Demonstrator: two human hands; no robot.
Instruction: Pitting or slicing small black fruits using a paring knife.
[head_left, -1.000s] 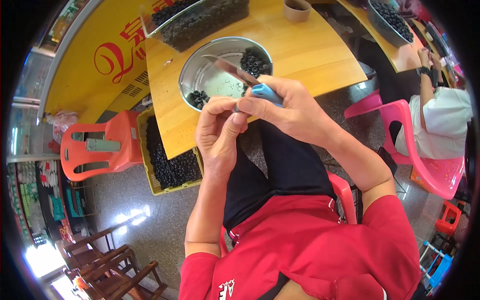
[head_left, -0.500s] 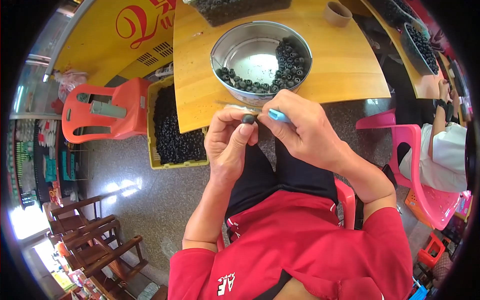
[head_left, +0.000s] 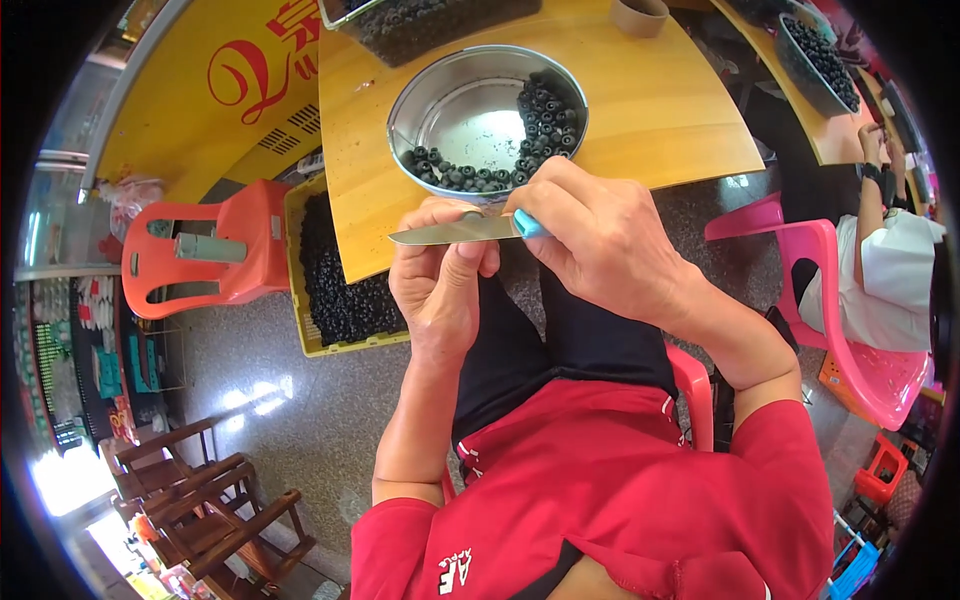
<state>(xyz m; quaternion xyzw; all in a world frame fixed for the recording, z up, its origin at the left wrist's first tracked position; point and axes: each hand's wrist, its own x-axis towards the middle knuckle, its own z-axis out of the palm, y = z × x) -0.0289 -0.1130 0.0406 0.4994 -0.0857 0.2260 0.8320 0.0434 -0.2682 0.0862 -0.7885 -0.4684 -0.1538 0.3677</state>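
Note:
A knife with a light blue handle and a flat steel blade (head_left: 440,234) is gripped in my right hand (head_left: 610,240). Its blade lies level across the fingers of my left hand (head_left: 438,300), tip pointing left. Between left thumb and fingers I pinch a small dark round fruit (head_left: 471,216), mostly hidden behind the blade. Just beyond both hands, a round metal bowl (head_left: 430,105) stands on the wooden table (head_left: 660,110). Several dark round fruits (head_left: 543,120), many showing a ring-shaped hole, lie along its right and near sides.
A yellow crate (head_left: 296,260) full of dark fruit stands on the floor left of the table. Beside it is an orange plastic chair (head_left: 255,240). A clear tub (head_left: 440,25) and a brown cup (head_left: 640,17) sit farther back. Another person (head_left: 880,270) sits at right.
The knife blade has swung into flat view across my left fingers, covering most of the fruit that showed before. The view has shifted slightly, so the table and bowl appear farther left.

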